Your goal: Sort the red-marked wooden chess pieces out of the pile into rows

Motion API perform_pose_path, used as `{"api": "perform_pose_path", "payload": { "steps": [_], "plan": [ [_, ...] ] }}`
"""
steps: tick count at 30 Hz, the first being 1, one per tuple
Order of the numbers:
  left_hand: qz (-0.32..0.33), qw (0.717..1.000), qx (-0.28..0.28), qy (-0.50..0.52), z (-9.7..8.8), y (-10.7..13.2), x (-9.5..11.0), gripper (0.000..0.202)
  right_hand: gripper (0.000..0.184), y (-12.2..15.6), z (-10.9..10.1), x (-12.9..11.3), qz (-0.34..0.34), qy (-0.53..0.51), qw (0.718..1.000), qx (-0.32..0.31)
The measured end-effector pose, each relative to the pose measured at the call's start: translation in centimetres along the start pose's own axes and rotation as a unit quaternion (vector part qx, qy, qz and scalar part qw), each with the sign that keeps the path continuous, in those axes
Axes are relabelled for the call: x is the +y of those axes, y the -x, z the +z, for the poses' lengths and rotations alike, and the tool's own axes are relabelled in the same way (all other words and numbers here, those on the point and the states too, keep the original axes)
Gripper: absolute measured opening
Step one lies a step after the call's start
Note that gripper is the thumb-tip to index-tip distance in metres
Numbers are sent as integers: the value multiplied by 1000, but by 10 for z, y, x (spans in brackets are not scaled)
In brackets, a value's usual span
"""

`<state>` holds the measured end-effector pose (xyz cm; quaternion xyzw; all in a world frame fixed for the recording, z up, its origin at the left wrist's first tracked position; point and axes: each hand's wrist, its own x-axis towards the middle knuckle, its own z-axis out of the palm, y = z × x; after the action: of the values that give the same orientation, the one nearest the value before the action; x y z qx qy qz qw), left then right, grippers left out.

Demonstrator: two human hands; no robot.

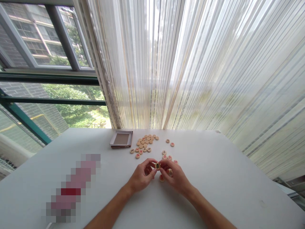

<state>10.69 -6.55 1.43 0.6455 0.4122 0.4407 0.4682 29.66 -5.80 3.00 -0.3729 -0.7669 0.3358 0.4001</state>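
My left hand (142,175) and my right hand (175,176) meet over a white table (226,178), and together they pinch one round wooden game piece (157,165) with a dark mark on its face. My right hand also seems to hold another piece or two under its fingers. A few pieces with red marks (168,157) lie just beyond my fingers. Farther back is a heap of several more wooden pieces (144,143), and two pieces (170,142) lie apart to its right.
A small open cardboard box (121,139) sits at the back of the table, left of the heap. A blurred-out long object (72,187) lies on the left part of the table. Striped sheer curtains (190,63) and a window (47,63) stand behind.
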Motion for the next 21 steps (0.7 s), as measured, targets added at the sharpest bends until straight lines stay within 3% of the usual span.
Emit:
{"api": "perform_pose_path", "payload": {
  "steps": [12, 21],
  "plan": [
    [-2, 1000, -2, -7, 0, 1, 3, 35, 14, -1, -1, -4, 8, -15, 1000, -4],
    [25, 996, 7, -89, 2, 5, 7, 31, 8, -1, -2, -2, 10, -16, 1000, -2]
  ]
}}
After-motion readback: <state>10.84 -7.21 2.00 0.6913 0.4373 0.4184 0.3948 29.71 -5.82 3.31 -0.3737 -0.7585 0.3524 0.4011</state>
